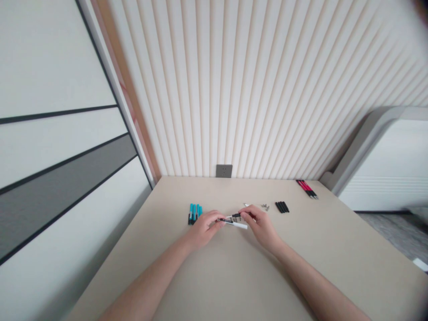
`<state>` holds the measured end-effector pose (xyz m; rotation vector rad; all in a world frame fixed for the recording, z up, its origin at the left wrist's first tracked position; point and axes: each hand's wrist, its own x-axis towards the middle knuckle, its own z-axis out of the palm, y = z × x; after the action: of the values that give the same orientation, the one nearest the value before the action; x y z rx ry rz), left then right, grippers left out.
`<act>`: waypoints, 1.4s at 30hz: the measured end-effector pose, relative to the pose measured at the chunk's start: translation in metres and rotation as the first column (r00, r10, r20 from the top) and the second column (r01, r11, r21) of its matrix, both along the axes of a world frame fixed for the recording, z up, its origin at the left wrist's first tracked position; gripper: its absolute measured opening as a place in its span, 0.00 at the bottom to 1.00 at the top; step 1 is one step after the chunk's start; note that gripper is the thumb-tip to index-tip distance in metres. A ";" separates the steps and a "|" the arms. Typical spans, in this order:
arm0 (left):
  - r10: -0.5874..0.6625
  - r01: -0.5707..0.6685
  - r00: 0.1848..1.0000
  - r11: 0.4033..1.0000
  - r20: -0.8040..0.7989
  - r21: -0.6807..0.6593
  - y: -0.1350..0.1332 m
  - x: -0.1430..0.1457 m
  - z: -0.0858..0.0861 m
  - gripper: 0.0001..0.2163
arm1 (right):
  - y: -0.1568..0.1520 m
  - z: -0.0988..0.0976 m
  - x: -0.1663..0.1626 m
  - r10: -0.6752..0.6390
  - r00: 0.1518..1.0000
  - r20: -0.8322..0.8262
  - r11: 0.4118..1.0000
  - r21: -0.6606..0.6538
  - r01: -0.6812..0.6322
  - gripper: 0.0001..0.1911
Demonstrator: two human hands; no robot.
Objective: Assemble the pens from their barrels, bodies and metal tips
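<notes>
My left hand [204,229] is closed in a pinch on the left end of a thin pen part [230,221], black with a white section. My right hand [260,225] is closed too, its fingertips on a small black piece [236,215] just above that pen part. Both hands hover over the middle of the beige table [234,276]. A bunch of teal pens [194,213] lies just left of my left hand. Small metal bits [265,207] lie behind my right hand.
A few black pen barrels [282,207] lie right of the metal bits. Red-and-black pens [306,188] rest near the table's far right corner. A grey wall socket [224,170] sits on the ribbed wall behind. A white cabinet [384,165] stands to the right.
</notes>
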<state>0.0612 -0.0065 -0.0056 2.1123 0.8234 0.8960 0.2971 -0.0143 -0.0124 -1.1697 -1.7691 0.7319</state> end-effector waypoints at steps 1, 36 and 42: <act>-0.001 0.001 1.000 1.000 -0.011 -0.009 0.000 0.000 0.001 0.13 | 0.000 0.000 0.000 0.006 1.000 -0.006 1.000 -0.002 -0.006 0.16; 0.127 -0.129 0.991 0.990 -0.038 -0.050 0.005 -0.012 0.003 0.13 | 0.000 -0.002 0.004 0.035 0.997 0.074 0.999 0.029 -0.038 0.14; 0.149 -0.150 0.988 0.987 -0.028 -0.063 0.005 -0.011 0.002 0.12 | 0.001 0.000 0.005 -0.034 0.998 0.060 0.999 0.013 0.033 0.15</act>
<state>0.0500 -0.0013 -0.0036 2.0282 1.0207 0.9110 0.3023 -0.0133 -0.0122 -1.2215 -1.7967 0.6718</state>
